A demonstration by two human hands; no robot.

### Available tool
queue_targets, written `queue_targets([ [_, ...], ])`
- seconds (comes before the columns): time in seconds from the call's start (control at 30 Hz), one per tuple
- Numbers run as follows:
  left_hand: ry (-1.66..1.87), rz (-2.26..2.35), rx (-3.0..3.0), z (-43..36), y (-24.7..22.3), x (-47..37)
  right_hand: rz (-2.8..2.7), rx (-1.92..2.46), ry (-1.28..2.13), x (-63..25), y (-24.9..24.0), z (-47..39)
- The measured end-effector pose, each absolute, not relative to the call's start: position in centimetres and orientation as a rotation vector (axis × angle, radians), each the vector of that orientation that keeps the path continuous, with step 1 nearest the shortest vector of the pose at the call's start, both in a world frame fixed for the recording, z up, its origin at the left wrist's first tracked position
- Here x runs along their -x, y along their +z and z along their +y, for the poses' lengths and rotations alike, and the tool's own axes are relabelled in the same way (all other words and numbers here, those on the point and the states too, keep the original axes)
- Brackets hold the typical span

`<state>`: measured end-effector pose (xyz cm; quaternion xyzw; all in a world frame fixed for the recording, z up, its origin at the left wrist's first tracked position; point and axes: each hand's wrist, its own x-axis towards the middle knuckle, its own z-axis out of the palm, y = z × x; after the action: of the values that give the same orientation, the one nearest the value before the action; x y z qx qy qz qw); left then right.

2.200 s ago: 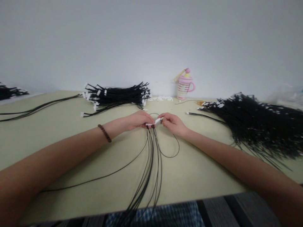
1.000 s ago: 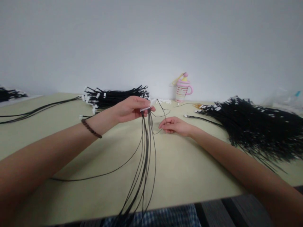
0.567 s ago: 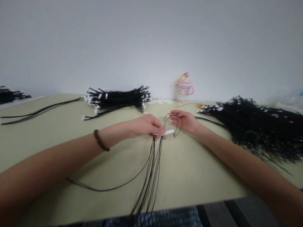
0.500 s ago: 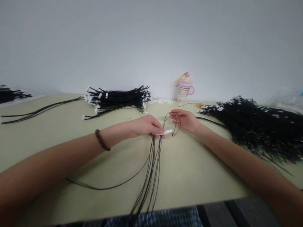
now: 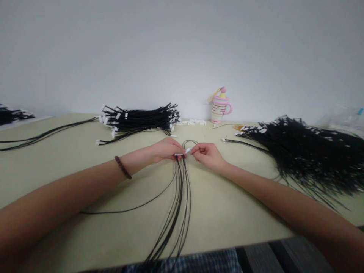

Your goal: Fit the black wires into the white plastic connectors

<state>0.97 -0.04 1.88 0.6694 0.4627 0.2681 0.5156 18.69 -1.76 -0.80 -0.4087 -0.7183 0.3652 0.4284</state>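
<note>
My left hand pinches a white connector over the middle of the table. Several thin black wires hang from it toward the table's front edge, and one strays off to the left. A small white piece juts from the connector's right side, between my two hands. My right hand is closed just right of that piece, thumb and fingertips together on a looped black wire. The fingers hide the wire's tip.
A stack of black cables with white connectors lies at the back left. To the right spreads a large pile of black wires. Small white connectors lie by the wall beside a pink striped cup. A plastic bag sits far right.
My right hand has come in from upper right and its fingers have closed near the connector. The wire loop has become smaller. My left hand has shifted slightly left with the connector.
</note>
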Motion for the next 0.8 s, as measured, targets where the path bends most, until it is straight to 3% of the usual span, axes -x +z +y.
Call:
queue_targets([
  [0.17,0.668,1.051,-1.531,0.5,1.3,-0.8,-2.012,1.103,0.945,-18.2,-1.6,-1.5],
  [0.43,0.704,1.025,-1.47,0.7,1.0,-0.8,-2.228,1.168,0.729,-17.6,-1.8,-1.5],
  [0.8,0.698,1.007,-1.439,0.6,1.1,-0.8,-2.182,1.15,0.884,-17.8,-1.2,-1.4],
])
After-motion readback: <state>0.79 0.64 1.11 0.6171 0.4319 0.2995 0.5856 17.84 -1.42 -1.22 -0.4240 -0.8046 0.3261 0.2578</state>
